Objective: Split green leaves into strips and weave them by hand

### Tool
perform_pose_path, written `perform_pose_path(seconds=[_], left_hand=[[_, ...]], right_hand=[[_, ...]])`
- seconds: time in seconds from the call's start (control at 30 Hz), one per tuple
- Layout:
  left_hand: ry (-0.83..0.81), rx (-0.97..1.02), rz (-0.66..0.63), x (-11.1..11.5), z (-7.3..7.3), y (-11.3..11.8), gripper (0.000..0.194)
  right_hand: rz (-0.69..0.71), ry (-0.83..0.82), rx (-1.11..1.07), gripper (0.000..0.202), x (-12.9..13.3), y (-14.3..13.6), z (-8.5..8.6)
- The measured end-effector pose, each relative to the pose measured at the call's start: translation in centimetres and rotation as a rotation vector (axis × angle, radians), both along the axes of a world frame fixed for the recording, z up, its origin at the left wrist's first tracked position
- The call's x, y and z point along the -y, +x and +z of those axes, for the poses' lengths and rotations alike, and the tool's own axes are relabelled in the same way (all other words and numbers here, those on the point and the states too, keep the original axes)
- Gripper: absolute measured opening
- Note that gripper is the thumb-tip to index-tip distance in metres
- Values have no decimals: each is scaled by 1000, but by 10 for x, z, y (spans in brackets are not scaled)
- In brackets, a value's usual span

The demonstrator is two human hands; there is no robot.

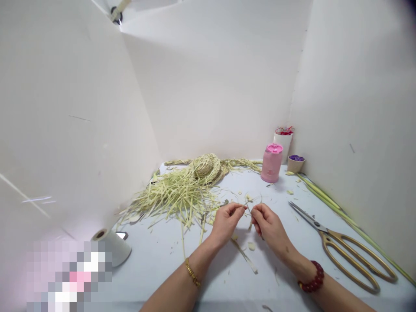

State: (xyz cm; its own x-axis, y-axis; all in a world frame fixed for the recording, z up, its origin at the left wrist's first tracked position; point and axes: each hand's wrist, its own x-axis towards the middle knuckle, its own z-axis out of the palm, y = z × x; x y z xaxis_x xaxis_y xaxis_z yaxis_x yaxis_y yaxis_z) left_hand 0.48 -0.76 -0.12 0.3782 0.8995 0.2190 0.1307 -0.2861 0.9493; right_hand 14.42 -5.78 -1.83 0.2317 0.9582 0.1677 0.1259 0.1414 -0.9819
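Both hands meet over the middle of the table, close together. My left hand (229, 220), with a gold bracelet (192, 273) at the wrist, pinches a thin strand of dry grass (248, 207) between thumb and forefinger. Just to its right, my right hand (267, 222) is closed on the same thin strands, its fingers curled; a beaded dark red bracelet (312, 277) circles that wrist. How the strands cross between the fingertips is too small to make out. Beyond my left hand spreads a loose heap of pale green grass strands (175, 195).
A woven straw coil (208, 167) and braid (243, 163) lie at the back. At right are a pink bottle (271, 164), a white cup (283, 142), a small purple-filled cup (296, 164), gold-handled scissors (338, 249) and long green stalks (341, 212). A white roll (113, 247) stands left; white walls enclose the table.
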Motion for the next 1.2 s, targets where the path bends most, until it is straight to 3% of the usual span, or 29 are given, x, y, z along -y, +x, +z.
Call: perform_pose_path(seconds=[0.13, 0.27, 0.37, 0.53, 0.8, 1.03, 1.2], left_hand=[[8, 19, -38, 2, -1, 3, 26], [12, -43, 29, 3, 4, 0, 27], [-16, -77, -37, 3, 5, 0, 27], [-74, -118, -145, 3, -1, 3, 27], [154, -111, -43, 3, 4, -2, 27], [-1, -118, -185, 8, -6, 3, 27], [-106, -95, -111, 9, -5, 4, 26]], right_hand=[[43, -3, -114, 27, -1, -5, -7], [-7, 44, -3, 27, 0, -3, -1], [-99, 97, 40, 30, 4, 3, 10], [-126, 113, 23, 24, 6, 9, 17], [-64, 107, 84, 33, 1, 14, 9], [-16, 13, 84, 28, 4, 6, 11], [-6, -9, -75, 37, 1, 5, 6]])
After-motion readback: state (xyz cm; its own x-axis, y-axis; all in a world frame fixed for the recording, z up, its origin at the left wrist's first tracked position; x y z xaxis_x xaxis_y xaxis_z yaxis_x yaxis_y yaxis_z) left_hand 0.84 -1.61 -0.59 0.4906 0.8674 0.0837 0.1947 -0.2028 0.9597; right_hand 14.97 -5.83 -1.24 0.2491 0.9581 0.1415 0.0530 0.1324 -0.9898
